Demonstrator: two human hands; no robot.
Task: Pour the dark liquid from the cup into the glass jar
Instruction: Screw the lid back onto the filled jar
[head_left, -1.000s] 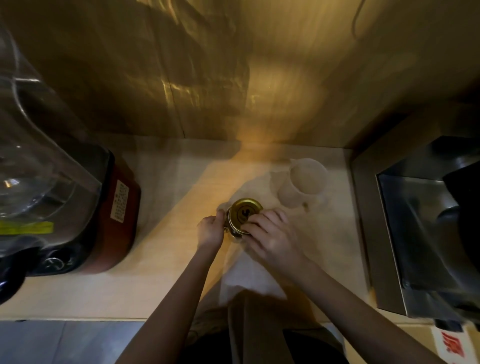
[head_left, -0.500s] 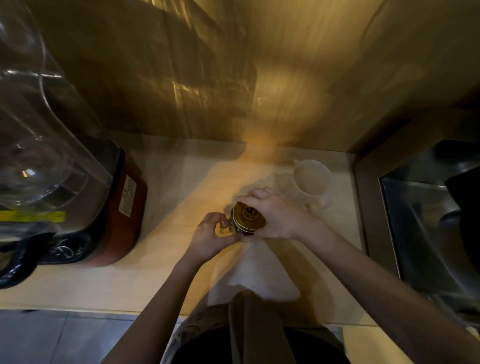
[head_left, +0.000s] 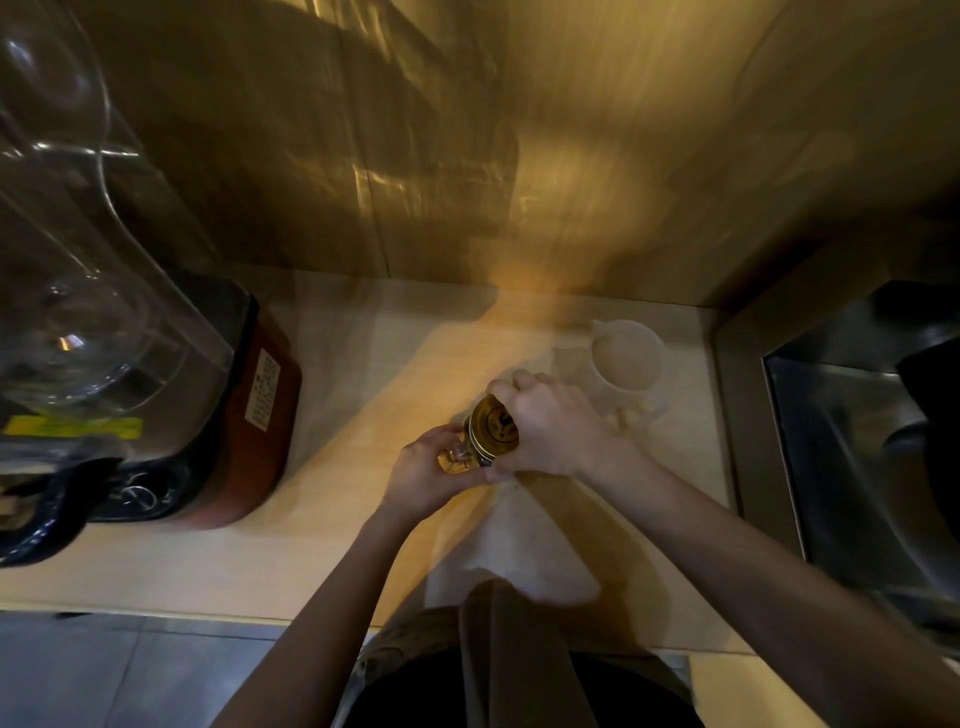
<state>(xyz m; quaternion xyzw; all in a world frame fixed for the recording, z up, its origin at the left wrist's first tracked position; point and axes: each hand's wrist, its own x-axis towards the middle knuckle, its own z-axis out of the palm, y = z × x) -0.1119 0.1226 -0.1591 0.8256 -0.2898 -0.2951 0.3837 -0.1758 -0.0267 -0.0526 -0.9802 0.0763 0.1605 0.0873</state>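
A small glass jar with a gold metal lid stands on a white cloth at the middle of the counter. My left hand wraps the jar's body from the left. My right hand is clamped over the lid from the right, fingers curled around its rim. A translucent white measuring cup stands just behind my right hand, apart from it; I cannot see any liquid inside it.
A blender with a clear pitcher and red base fills the left of the wooden counter. A steel sink lies at the right. The white cloth reaches the counter's front edge. A wall stands close behind.
My right hand has turned around the lid, from fingers at its front to wrapped over its right side. My left hand shifted lower on the jar. The cup has not moved.
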